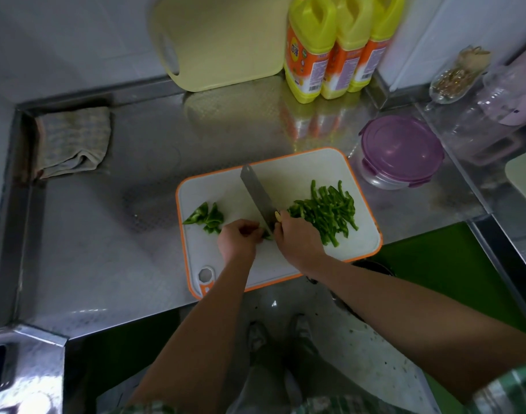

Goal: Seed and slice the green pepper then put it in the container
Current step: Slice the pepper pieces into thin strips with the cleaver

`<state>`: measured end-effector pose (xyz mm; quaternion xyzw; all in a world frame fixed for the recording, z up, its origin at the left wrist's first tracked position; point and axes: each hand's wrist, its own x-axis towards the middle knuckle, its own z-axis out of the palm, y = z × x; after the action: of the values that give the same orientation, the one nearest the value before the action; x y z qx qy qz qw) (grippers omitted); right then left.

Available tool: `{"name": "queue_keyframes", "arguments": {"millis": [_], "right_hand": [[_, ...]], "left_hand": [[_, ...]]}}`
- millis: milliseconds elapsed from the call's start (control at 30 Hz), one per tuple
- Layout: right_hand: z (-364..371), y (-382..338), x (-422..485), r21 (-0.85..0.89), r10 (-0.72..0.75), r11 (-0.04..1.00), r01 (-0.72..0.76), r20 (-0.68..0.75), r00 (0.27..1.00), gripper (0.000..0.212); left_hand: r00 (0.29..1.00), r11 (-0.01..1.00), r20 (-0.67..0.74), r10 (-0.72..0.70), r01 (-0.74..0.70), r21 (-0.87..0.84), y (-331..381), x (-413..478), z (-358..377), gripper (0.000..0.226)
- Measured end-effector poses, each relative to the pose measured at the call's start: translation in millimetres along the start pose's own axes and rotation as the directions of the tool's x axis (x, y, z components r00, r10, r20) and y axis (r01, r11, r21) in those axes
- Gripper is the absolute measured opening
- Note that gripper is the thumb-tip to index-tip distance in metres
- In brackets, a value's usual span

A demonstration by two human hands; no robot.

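Countertop [112, 258] of dimpled steel carries a white cutting board [300, 168] with an orange rim. On its right half lies a loose heap of pepper strips [325, 212], thin, glossy, bright green, mostly running front to back. At the board's left edge sit the uncut pepper pieces [208, 218], a few broad curved chunks with darker skin and paler inner sides.

Between the 2 groups, the left hand [239, 239] has its fingers curled down onto a small pepper piece [267, 234], pinning it against the board right beside the blade. The right hand [297, 242] is wrapped firmly round the handle of the knife [257, 195], a wide cleaver-like blade angled away toward the board's far edge, its cutting edge down at the pinned piece. Most of the handle is hidden inside the fist.

Just past the board's far right corner stands the container [402, 150], round and clear, with its purple clip lid on. Behind are 3 yellow bottles [311, 55], a pale yellow board [220, 40] leaning on the wall, and a folded cloth [73, 141] at far left.
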<state>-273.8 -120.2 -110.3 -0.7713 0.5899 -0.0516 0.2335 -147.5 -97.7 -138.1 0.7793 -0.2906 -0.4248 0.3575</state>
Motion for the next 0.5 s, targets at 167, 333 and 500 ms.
{"name": "queue_keyframes", "arguments": {"millis": [167, 333, 500], "right_hand": [[-10.4, 11.1, -3.1, 0.088, -0.003, 0.996, 0.003, -0.003, 1.0, 0.015], [-14.1, 9.2, -8.2, 0.083, -0.018, 0.996, 0.016, 0.021, 1.0, 0.01], [-16.3, 8.9, -10.0, 0.08, -0.014, 0.997, 0.012, 0.02, 1.0, 0.013]], "left_hand": [[0.999, 1.0, -0.04, -0.021, 0.021, 0.006, 2.0, 0.9, 4.6, 0.012], [0.99, 0.995, -0.135, -0.045, 0.057, 0.083, 11.4, -0.9, 9.2, 0.007], [0.985, 0.99, -0.154, -0.081, 0.098, 0.104, 14.5, -3.4, 11.0, 0.013]]}}
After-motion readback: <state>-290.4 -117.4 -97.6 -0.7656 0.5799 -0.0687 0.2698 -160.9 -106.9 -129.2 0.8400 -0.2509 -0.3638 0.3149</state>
